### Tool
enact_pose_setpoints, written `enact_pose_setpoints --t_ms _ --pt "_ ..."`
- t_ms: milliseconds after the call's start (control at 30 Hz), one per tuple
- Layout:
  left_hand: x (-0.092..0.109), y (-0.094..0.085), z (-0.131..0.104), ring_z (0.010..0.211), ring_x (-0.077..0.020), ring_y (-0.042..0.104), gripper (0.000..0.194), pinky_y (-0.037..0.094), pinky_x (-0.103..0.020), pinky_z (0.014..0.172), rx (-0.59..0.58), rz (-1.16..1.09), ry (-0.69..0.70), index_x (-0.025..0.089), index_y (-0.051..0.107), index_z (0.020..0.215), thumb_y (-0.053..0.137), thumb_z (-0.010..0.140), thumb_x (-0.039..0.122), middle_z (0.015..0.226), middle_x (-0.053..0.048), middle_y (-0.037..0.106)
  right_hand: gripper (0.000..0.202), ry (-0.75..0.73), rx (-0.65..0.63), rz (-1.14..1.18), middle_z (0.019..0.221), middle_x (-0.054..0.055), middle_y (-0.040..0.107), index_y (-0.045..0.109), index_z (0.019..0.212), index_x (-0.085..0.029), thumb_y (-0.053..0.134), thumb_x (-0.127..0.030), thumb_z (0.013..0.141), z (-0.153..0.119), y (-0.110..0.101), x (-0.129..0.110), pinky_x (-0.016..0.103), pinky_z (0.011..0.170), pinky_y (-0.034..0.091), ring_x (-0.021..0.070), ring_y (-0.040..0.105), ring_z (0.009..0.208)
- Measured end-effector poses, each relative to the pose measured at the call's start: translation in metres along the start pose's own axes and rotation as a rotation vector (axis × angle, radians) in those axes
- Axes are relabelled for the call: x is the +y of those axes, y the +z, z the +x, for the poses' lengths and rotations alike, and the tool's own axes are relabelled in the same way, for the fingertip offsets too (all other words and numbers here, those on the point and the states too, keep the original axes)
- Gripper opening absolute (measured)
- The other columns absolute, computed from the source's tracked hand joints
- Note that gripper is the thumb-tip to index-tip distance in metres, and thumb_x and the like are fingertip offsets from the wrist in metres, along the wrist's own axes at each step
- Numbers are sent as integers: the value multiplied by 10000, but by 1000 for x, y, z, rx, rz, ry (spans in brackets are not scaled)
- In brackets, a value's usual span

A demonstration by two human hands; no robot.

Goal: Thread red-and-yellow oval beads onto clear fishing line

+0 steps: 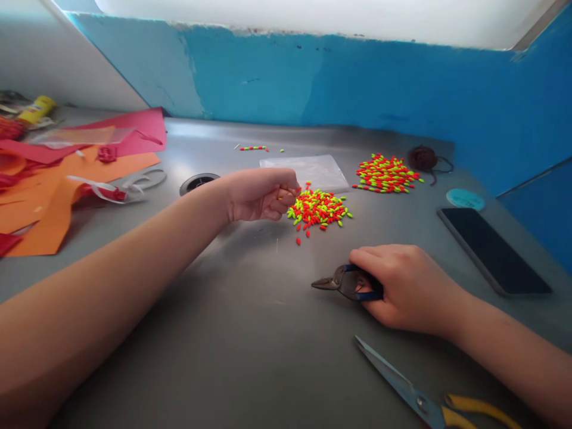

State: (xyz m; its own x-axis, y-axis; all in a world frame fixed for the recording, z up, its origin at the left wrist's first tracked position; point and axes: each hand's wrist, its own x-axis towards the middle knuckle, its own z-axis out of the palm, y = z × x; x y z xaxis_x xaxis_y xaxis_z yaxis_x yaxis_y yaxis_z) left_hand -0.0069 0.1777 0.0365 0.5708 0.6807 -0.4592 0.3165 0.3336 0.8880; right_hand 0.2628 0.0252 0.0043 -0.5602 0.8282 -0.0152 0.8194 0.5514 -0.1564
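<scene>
My left hand reaches in from the left, fingers curled together at the left edge of a pile of red and yellow-green beads. A red spot shows right at its fingertips; whether that bead is pinched or lies behind them, I cannot tell. My right hand is wrapped round small pliers with dark blue handles, their jaws pointing left, low over the table. Just below the right hand lie scissors with yellow handles.
Behind the pile are a clear plastic bag and a second bead heap. A phone, a teal disc and dark yarn lie right. A black spool and orange sheets lie left.
</scene>
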Motion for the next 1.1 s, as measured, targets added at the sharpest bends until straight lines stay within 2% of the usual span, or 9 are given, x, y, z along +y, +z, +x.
enact_pose_setpoints --t_ms 100,200,300,400,533,767,967,1033,1100 --pt "-2 2 1 546 -104 450 133 426 -235 481 7 -96 -25 221 528 748 647 804 196 698 -28 572 106 -3 -10 3 723 14 645 464 794 -258 567 -236 805 0 -1 -1 341 624 284 208 574 633" --pt "-3 4 1 657 -123 622 101 562 -248 621 24 -147 -55 217 582 829 656 823 148 827 -62 716 105 -5 -22 3 722 13 645 469 796 -256 569 -227 805 1 -2 -2 338 626 288 207 579 637" --pt "-3 5 1 775 -148 716 77 634 -281 806 35 -176 -72 210 611 883 649 852 150 916 -79 780 106 -2 -21 0 722 16 646 468 793 -256 568 -225 811 2 -2 -2 340 625 284 206 577 636" --pt "-2 3 2 824 -179 744 54 652 -315 892 20 -178 -65 205 635 899 640 869 160 942 -101 800 89 -4 -16 -2 730 20 655 483 802 -254 568 -229 816 2 -1 -1 342 626 280 209 578 637" --pt "-1 3 1 797 -173 723 30 647 -327 884 -5 -165 -51 210 638 857 636 872 184 905 -88 783 84 -11 -14 0 734 20 659 494 803 -252 573 -228 815 1 0 0 336 633 293 208 585 646" --pt "1 5 -1 670 -154 589 90 574 -339 710 48 -123 -12 222 568 767 635 795 168 780 -71 673 89 -11 1 1 723 17 651 498 800 -253 581 -221 804 1 0 -1 331 629 294 205 584 641" --pt "7 1 -9 568 -129 414 96 418 -353 563 103 -140 32 226 510 698 596 670 258 756 -57 587 100 -18 -2 7 720 12 646 490 792 -253 583 -218 794 1 -1 -1 329 623 289 195 571 627" --pt "8 0 -11 571 -139 408 129 392 -363 562 119 -110 49 234 483 681 590 624 279 753 -60 576 100 -17 2 7 714 11 640 485 788 -254 577 -217 799 2 -1 -1 330 624 288 195 564 626" --pt "8 -2 -11 600 -170 458 160 407 -386 592 152 30 81 244 459 670 590 616 318 751 -76 583 104 -16 3 8 708 11 635 480 783 -254 576 -218 798 2 -1 -1 330 622 286 195 559 625"
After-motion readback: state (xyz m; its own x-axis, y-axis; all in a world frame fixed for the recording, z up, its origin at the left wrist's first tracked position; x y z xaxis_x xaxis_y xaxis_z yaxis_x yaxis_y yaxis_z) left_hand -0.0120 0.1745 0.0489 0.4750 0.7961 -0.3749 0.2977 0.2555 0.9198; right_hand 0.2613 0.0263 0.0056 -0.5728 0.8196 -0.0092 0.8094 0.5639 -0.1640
